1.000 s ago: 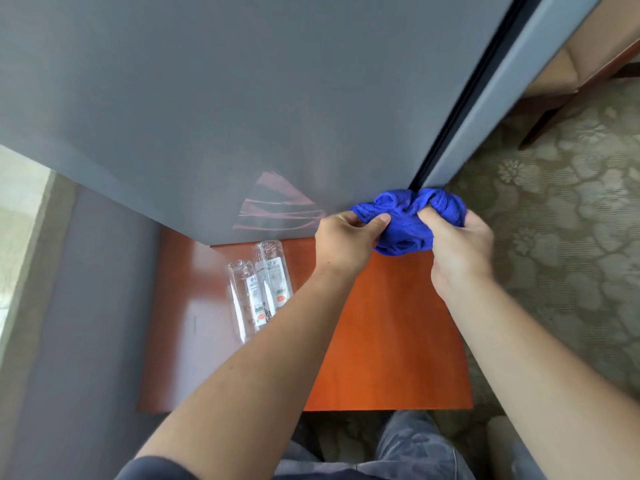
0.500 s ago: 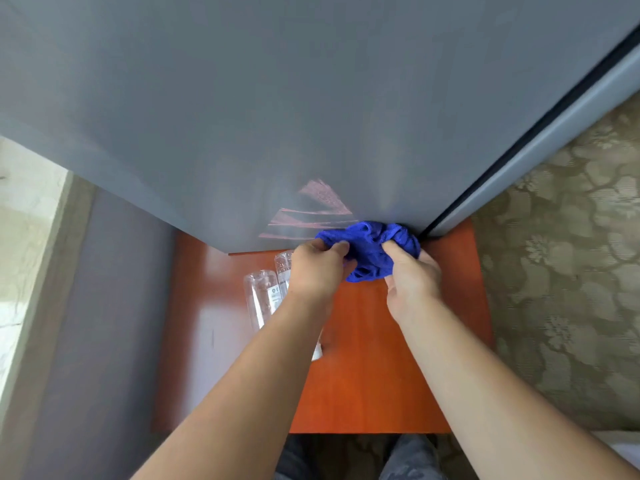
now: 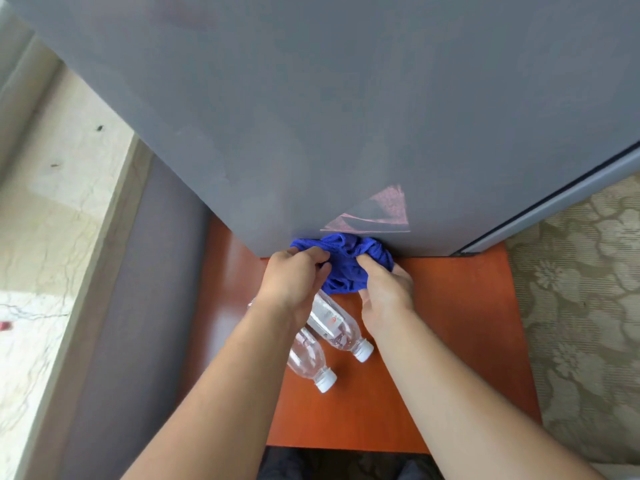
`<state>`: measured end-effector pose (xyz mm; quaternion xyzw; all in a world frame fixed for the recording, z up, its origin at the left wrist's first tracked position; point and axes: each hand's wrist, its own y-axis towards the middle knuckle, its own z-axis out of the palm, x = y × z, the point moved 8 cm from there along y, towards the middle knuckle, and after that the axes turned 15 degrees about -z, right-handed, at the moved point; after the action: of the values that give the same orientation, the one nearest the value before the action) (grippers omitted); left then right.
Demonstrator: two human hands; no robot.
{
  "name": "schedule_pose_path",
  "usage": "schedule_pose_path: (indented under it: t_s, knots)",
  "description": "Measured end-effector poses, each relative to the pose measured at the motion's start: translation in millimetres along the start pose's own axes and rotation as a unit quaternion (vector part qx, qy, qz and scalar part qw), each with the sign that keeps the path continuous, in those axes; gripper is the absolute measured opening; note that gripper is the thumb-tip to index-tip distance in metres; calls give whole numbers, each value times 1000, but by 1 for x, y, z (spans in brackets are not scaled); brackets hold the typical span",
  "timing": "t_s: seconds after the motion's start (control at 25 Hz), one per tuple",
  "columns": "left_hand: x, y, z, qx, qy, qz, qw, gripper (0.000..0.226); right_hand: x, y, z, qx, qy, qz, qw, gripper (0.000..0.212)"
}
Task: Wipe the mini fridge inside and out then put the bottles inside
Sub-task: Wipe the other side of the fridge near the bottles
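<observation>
Likely a hotel room or a home's living space: floral-patterned carpet (image 3: 581,306) along the right, polished orange wooden table (image 3: 467,341) at centre, grey mini fridge (image 3: 311,116) across the top, pale marbled ledge (image 3: 52,202) at left.

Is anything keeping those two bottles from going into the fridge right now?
Yes. The fridge door looks shut, sealing the inside. The bottles lie on the table, while the left hand and right hand grip the blue cloth.
</observation>
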<state>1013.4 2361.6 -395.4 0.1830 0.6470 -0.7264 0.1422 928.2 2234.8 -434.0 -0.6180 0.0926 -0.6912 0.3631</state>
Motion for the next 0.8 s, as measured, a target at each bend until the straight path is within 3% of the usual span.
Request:
schedule_pose_path:
  t_s: [0.24,0.4,0.64,0.8]
  knots:
    - [-30,-9,-65,-38,35,75,996,15,-14,-40,54,56,11,24,998,20]
    - [-64,-50,-92,-79,65,192,976,18,5,-78,89,96,23,18,995,21]
    - [-131,-167,-90,-111,61,358,925,19,91,-149,127,156,47,-13,987,26]
    - [-164,-236,-73,-87,8,435,896,19,165,-198,143,227,97,-50,968,26]
